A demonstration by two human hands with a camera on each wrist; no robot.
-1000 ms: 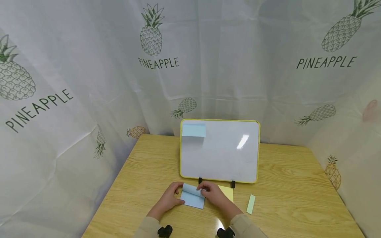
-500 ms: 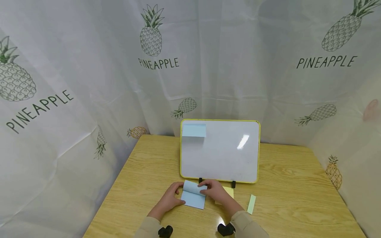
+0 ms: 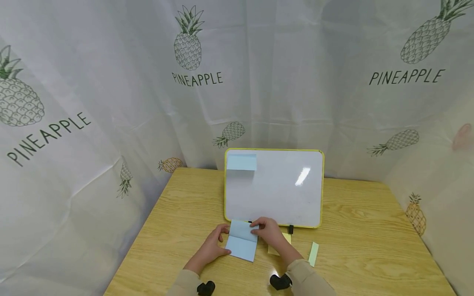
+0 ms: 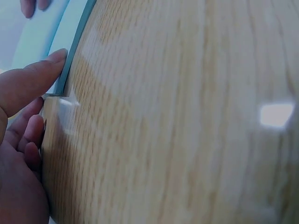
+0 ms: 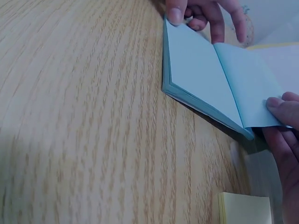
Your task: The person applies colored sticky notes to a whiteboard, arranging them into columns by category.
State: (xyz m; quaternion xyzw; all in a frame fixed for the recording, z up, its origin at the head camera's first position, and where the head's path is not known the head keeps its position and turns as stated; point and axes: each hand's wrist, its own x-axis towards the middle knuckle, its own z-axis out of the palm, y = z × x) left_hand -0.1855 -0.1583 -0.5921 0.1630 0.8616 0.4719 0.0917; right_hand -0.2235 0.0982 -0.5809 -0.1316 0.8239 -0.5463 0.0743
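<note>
A pad of light blue sticky notes (image 3: 241, 250) lies on the wooden table in front of the whiteboard. Its top sheet (image 3: 242, 229) is peeled up from the near side and folded back toward the board, still joined to the pad at the far edge. My right hand (image 3: 270, 233) pinches the right side of that raised sheet between thumb and fingers. At the pad's left side, my left hand (image 3: 214, 245) holds it, the thumb (image 4: 35, 77) pressing on the near corner. The right wrist view shows the crease between pad and lifted sheet.
A yellow-framed whiteboard (image 3: 281, 191) stands behind the hands on black feet (image 3: 290, 229). One blue sticky note (image 3: 241, 162) is stuck at its upper left. A yellow sticky-note pad (image 5: 246, 208) lies partly under the right forearm, and a narrow pale green strip (image 3: 313, 253) lies farther right.
My right hand has moved away from me toward the board, lifting the top sheet from a curl to nearly flat beyond the pad. My left hand stays almost in place on the pad.
</note>
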